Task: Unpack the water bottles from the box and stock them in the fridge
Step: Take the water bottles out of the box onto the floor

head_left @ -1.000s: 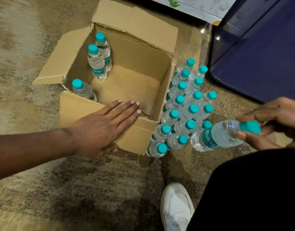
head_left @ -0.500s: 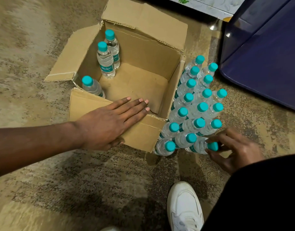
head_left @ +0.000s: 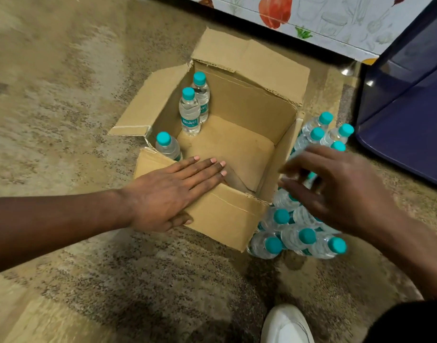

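- Water bottles (head_left: 299,235) with teal caps stand packed in a cluster on the floor (head_left: 89,280), against the right wall of an open cardboard box (head_left: 225,219).
- The floor is mottled brown and beige stone. A dark blue panel (head_left: 410,120) stands at its far right, and a white panel printed with vegetables (head_left: 311,18) runs along the far edge. A white shoe (head_left: 286,325) sits at the near edge.
- The left hand (head_left: 163,194) lies flat on the box's near flap, fingers straight and together, gripping nothing.
- The right hand (head_left: 336,191), blurred, hovers over the cluster with fingers spread wide and lightly curved, holding nothing.
- Most of the cluster lies under and just nearer than the right hand.
- Inside the box, a pair of bottles (head_left: 190,112) stands upright in the far left corner, touching each other. A single bottle (head_left: 166,147) stands in the near left corner, just beyond the left hand.
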{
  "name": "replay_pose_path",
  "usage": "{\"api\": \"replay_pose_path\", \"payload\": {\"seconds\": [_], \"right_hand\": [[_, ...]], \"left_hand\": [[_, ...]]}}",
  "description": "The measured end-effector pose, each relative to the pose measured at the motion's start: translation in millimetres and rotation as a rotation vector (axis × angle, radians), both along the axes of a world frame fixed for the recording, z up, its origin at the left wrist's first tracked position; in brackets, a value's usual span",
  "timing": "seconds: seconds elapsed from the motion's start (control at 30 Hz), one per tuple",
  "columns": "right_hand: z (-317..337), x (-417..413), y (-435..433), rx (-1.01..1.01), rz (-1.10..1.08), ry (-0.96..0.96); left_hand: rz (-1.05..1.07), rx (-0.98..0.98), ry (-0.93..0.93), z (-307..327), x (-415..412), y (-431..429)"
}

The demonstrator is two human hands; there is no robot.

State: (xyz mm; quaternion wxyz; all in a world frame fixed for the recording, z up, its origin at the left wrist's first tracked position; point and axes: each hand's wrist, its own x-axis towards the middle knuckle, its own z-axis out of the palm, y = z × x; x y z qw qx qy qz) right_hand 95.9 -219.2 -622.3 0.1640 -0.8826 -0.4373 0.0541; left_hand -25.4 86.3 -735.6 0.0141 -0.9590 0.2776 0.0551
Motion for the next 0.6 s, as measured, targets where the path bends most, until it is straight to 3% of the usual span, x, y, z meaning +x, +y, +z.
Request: {"api": "replay_pose_path", "payload": {"seconds": [0.13, 0.3, 0.6], "right_hand": [[-16, 25, 97, 0.045, 0.211, 0.019], [-61, 32, 193, 0.059, 0.287, -0.041], [-88, 21, 241, -0.002, 0.247, -0.105]], "left_hand": [[0.046, 0.045, -0.023, 3, -8, 15], [0.060, 0.081, -0.020, -1, -13, 18], [0.052, 0.086, -0.031, -5, -11, 19]]}}
